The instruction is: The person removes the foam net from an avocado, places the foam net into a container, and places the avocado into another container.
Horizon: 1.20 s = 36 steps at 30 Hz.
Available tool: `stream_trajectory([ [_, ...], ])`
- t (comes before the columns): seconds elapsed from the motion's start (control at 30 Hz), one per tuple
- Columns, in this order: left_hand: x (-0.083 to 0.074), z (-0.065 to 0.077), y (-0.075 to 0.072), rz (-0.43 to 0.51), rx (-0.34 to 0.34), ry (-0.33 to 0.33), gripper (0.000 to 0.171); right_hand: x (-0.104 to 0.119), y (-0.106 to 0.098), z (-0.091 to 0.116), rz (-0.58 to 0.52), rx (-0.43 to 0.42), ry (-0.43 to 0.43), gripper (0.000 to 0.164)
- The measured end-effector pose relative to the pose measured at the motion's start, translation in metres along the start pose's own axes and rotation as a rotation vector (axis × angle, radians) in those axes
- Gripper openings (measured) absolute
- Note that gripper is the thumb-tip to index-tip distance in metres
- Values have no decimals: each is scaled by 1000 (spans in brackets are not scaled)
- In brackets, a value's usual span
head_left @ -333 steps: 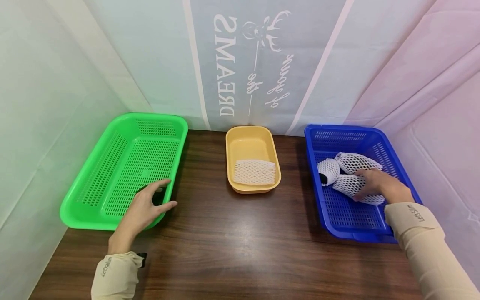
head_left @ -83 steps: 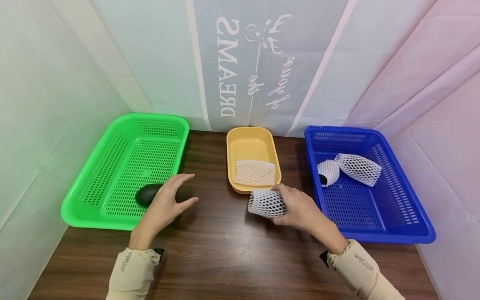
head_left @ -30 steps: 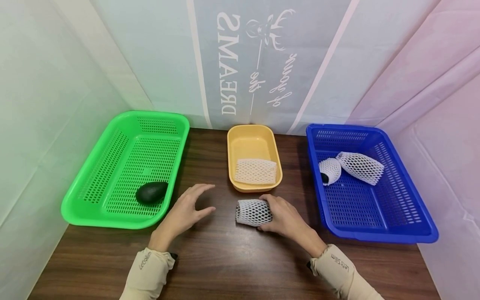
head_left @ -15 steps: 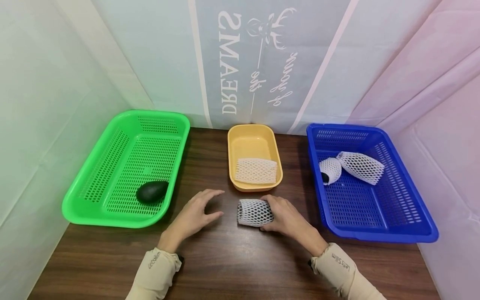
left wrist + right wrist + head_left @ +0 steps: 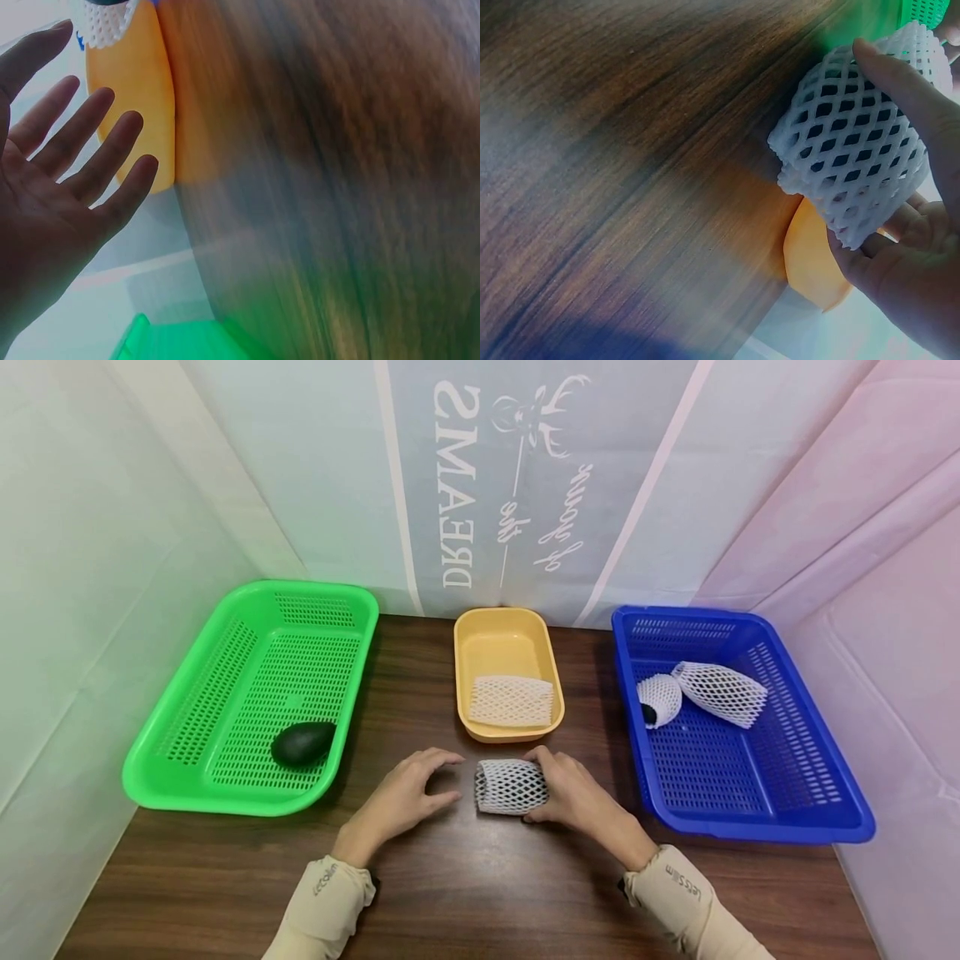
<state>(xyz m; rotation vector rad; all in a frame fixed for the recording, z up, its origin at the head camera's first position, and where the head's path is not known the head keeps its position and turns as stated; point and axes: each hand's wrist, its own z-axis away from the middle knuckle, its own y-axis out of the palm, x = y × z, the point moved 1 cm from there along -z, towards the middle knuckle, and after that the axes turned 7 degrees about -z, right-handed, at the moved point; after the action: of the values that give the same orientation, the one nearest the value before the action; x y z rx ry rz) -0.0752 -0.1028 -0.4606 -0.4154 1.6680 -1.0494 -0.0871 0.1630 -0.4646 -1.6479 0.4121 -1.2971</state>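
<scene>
My right hand [image 5: 576, 795] holds a white foam net sleeve [image 5: 512, 787] over the table, thumb on one side and fingers on the other. In the right wrist view something dark shows through the mesh of the sleeve [image 5: 847, 135]. Just left of the sleeve is my left hand [image 5: 401, 795], fingers spread and holding nothing, a small gap between them. The left wrist view shows its open palm and separated fingers [image 5: 82, 161]. A dark, avocado-like fruit [image 5: 302, 744] lies bare in the green basket [image 5: 251, 806].
The yellow tray [image 5: 501, 620] behind the hands holds a flat foam net [image 5: 512, 701]. At right, the blue basket [image 5: 757, 831] holds two netted items: a short one [image 5: 660, 697] with a dark end and a longer one [image 5: 722, 693]. Brown wood tabletop [image 5: 480, 902] lies in front.
My right hand has brought a netted item from the blue basket to the table's middle. My left hand has left the green basket, uncovering the dark fruit, and moved right towards the sleeve.
</scene>
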Motion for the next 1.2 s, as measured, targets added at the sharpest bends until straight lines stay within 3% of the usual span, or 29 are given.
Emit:
stream_trajectory([
  [0.67,-9,-8,16,31,67,51,40,-3,-2,1,-15,38,-18,71],
  [1.0,-11,-10,20,38,63,72,40,-3,-2,2,-5,46,-53,71],
  [1.2,-12,-11,21,32,62,82,29,-3,-3,2,7,43,-72,72],
])
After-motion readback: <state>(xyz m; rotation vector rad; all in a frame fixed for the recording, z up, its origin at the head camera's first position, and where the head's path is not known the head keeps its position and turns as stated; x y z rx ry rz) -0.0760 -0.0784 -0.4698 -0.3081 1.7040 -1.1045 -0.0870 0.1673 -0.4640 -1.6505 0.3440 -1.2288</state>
